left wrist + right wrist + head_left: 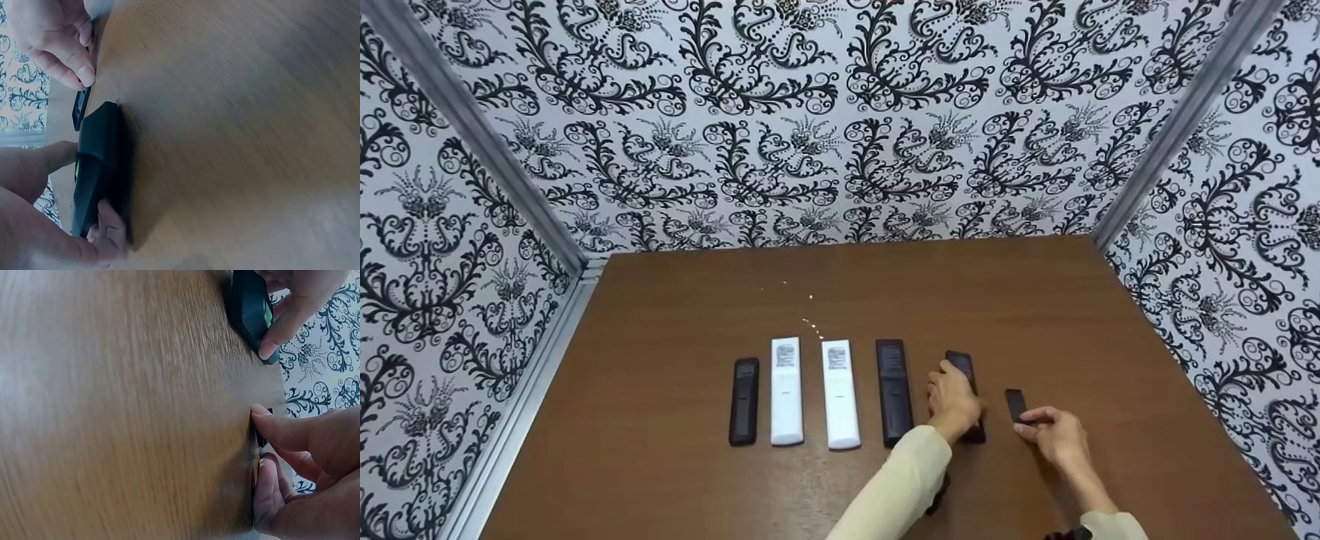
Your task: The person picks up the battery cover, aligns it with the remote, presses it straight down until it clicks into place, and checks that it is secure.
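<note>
My left hand [952, 401] holds a black remote control [961, 364] by its sides at the right end of a row of remotes. In the left wrist view its dark casing [97, 152] lies between the thumb and fingers. A bit of green shows at the edge of this remote [247, 312] in the right wrist view. To the right, my right hand [1059, 436] pinches a small black battery cover [1015, 402] by its near end, low over the table. The fingers hide part of the cover [82, 104].
Left of the held remote lie a black remote [894, 397], two white remotes [841, 397] [787, 397] and a shorter black remote [744, 405], backs up. They rest on a brown wooden table [675, 315]. Patterned panels [840, 150] wall in the back and sides.
</note>
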A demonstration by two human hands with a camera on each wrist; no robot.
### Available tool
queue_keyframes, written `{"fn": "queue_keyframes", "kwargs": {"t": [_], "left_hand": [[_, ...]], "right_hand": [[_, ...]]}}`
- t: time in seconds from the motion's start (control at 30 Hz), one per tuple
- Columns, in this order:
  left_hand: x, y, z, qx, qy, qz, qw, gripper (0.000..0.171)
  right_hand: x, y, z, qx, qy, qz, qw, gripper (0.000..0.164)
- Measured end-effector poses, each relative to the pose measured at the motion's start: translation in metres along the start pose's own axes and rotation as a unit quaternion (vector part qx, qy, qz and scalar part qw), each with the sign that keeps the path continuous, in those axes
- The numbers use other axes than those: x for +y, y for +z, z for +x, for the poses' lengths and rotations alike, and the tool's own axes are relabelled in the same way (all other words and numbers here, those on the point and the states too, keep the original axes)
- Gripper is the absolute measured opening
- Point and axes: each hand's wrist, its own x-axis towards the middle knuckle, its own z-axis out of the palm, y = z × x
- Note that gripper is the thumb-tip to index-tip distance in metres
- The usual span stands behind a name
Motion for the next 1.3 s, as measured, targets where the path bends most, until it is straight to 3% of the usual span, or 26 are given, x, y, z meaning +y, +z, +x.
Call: {"fn": "queue_keyframes", "kwargs": {"t": [0.17,0.4,0.6,0.77,1.0,1.3], "left_hand": [[-0.005,-0.005,0.006,-0.005,0.004,-0.044,0.9990,0.062],[-0.016,-0.021,0.016,-0.035,0.020,-0.077,0.9962,0.021],[-0.024,-0.031,0.021,-0.063,0.019,-0.104,0.9924,0.038],[-0.029,-0.034,0.025,-0.064,0.039,-0.097,0.9925,0.035],[-0.037,-0.033,0.026,-0.095,0.056,-0.140,0.9840,0.028],[-0.045,-0.034,0.022,-0.126,0.059,-0.188,0.9723,0.026]], "right_hand": [[0.002,0.000,-0.001,0.014,-0.010,-0.014,1.000,0.020],[0.001,0.007,-0.006,0.031,-0.018,0.006,0.999,0.023],[-0.004,0.012,-0.011,0.053,-0.021,0.046,0.997,0.023],[-0.010,0.015,-0.014,0.074,-0.016,0.100,0.992,0.027],[-0.016,0.022,-0.019,0.095,-0.015,0.246,0.965,0.026],[-0.021,0.019,-0.021,0.117,-0.027,0.258,0.959,0.032]]}}
